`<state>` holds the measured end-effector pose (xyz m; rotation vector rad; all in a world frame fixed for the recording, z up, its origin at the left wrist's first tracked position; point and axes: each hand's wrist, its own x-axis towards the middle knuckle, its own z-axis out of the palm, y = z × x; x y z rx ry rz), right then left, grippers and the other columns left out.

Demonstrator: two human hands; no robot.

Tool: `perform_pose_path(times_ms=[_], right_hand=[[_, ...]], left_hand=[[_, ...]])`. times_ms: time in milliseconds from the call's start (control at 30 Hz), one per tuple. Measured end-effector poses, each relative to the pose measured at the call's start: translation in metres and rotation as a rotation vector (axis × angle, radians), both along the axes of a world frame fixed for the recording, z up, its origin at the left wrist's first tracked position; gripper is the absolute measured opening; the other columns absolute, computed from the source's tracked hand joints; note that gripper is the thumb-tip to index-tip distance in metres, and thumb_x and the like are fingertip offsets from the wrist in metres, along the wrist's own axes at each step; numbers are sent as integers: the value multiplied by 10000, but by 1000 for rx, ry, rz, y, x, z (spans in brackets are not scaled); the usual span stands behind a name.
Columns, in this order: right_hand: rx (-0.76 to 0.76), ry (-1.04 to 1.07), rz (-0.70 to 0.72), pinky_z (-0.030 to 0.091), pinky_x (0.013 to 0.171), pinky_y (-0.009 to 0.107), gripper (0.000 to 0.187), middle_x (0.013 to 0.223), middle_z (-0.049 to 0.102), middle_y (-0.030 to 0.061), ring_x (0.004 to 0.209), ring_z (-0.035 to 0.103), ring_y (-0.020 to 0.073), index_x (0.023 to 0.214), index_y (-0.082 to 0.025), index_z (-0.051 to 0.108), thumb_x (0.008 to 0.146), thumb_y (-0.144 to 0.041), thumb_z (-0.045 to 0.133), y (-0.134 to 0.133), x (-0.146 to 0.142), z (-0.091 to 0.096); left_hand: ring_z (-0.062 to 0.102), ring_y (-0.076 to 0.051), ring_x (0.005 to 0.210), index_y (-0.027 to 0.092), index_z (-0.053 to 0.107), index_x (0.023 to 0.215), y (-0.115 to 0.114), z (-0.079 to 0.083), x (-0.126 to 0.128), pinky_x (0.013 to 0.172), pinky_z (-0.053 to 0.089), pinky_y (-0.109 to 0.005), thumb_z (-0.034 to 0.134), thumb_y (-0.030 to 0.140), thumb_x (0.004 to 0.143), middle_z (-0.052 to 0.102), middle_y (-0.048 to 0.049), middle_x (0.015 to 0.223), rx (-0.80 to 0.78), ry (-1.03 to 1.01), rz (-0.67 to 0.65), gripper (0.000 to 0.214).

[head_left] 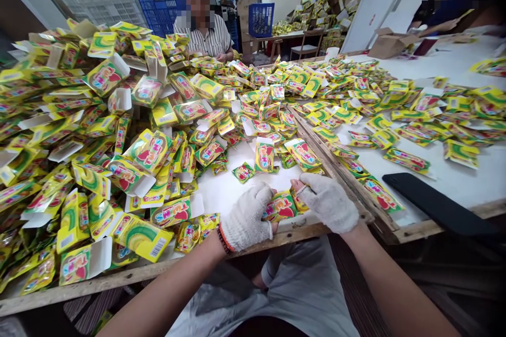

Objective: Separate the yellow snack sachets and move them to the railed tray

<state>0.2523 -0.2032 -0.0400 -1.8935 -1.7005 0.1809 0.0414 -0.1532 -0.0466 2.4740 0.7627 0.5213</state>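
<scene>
My left hand (249, 216), in a white glove with bare fingertips, grips a small yellow-green candy box (281, 206) with pink and white lettering, just above the table's front edge. My right hand (329, 202), gloved the same way, pinches a small yellow packet (299, 202) close against the box's right end. Part of that packet is hidden by my thumb and fingers. A little beyond my hands lie a small green candy sachet (243, 172) and an upright-turned box (264, 155) with its white flap out. Two sachets (187, 236) rest left of my left wrist.
A tall heap of candy boxes (150, 150), many with flaps open, fills the left. A wooden strip (328, 160) divides the table; more boxes (409, 116) are scattered right of it. A black phone-like slab (435, 202) overhangs the front edge. Opposite sits a person (209, 37) in stripes.
</scene>
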Motion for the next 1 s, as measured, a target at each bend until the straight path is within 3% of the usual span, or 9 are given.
perform_pose_path(times_ms=[67, 167, 333, 400, 533, 633, 800, 1000], right_hand=[[60, -183, -52, 339, 649, 285, 367, 714, 648, 68, 675, 560, 180, 716, -206, 618, 935, -428, 425, 1, -8, -3], [99, -247, -94, 365, 690, 281, 323, 789, 678, 91, 750, 599, 196, 796, -190, 647, 935, -397, 441, 1, -20, -2], [3, -1, 130, 428, 800, 278, 250, 1007, 686, 86, 909, 618, 199, 1047, -186, 640, 917, -285, 450, -13, -18, 6], [3, 124, 120, 444, 832, 288, 264, 1050, 678, 78, 951, 613, 205, 1080, -185, 632, 890, -310, 497, -19, -10, 8], [-92, 259, 56, 467, 738, 295, 200, 868, 691, 48, 814, 619, 201, 860, -201, 676, 837, -361, 559, -22, -3, 9], [-291, 426, 154, 433, 574, 263, 253, 666, 656, 35, 598, 573, 152, 771, -184, 670, 847, -376, 523, -22, -6, 8], [-465, 787, 164, 339, 444, 217, 436, 554, 632, 13, 451, 491, 110, 1100, -128, 616, 874, -478, 488, -30, -4, 5], [-604, 639, 470, 363, 455, 219, 338, 496, 607, 13, 450, 501, 113, 795, -154, 595, 898, -444, 454, -27, -13, 13]], left_hand=[[553, -266, 956, 170, 498, 1096, -3, 1, 2, 837, 476, -391, 655, 352, 697, 547, -107, 1057, 3, 6, -9, 466], [556, -240, 915, 164, 492, 1077, -5, 0, 3, 806, 484, -367, 646, 321, 702, 553, -89, 1012, -17, -39, 63, 435], [544, -246, 988, 177, 462, 1175, 4, -6, -2, 857, 478, -383, 636, 273, 700, 543, -92, 1077, 74, -108, 103, 515], [533, -260, 1024, 184, 451, 1224, 8, -9, -4, 884, 470, -408, 637, 265, 697, 526, -109, 1134, 131, -120, 90, 564], [528, -263, 1021, 166, 467, 1229, 8, -9, -3, 878, 477, -411, 621, 222, 689, 520, -120, 1106, 160, -117, 4, 565], [523, -263, 1016, 150, 463, 1233, 6, -8, -4, 878, 477, -411, 615, 207, 680, 518, -119, 1081, 157, -110, -17, 576], [522, -252, 1001, 140, 474, 1217, 6, -7, -3, 874, 471, -390, 623, 220, 680, 521, -117, 1091, 134, -120, -8, 562], [529, -248, 958, 127, 512, 1203, 3, -1, -1, 838, 468, -383, 657, 241, 684, 551, -114, 1057, 62, -78, -79, 550]])
